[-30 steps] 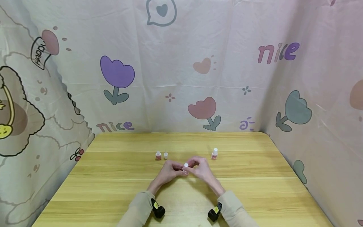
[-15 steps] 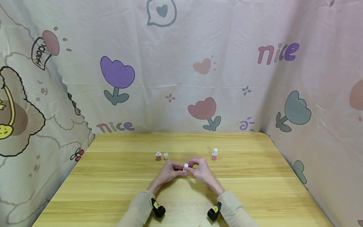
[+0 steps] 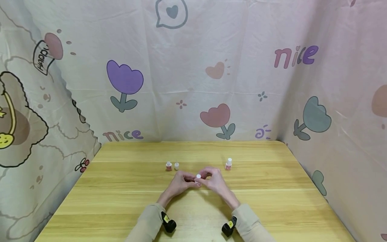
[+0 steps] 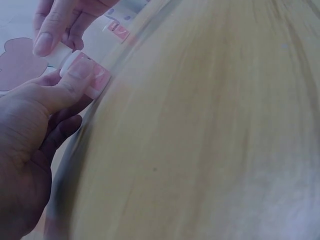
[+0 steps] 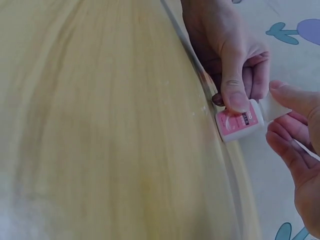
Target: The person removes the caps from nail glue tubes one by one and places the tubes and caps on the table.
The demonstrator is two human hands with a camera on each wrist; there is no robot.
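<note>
Between the two hands is a small white bottle with a pink label [image 5: 239, 121]. The left hand [image 3: 180, 183] grips its body, thumb across the label in both wrist views. The right hand [image 3: 214, 181] pinches the white cap [image 3: 198, 176] at the bottle's top between thumb and fingers. In the left wrist view the label [image 4: 100, 79] shows beside the left thumb, and the right fingers lie on the cap [image 4: 59, 54]. Whether the cap is turning cannot be told.
Behind the left hand stand a bottle with a pink label [image 3: 169, 166] and a small white piece [image 3: 176, 166] beside it. Another white-capped bottle [image 3: 228, 164] stands behind the right hand on the wooden table [image 3: 121, 201]. A patterned curtain [image 3: 181, 50] surrounds the table's back and sides.
</note>
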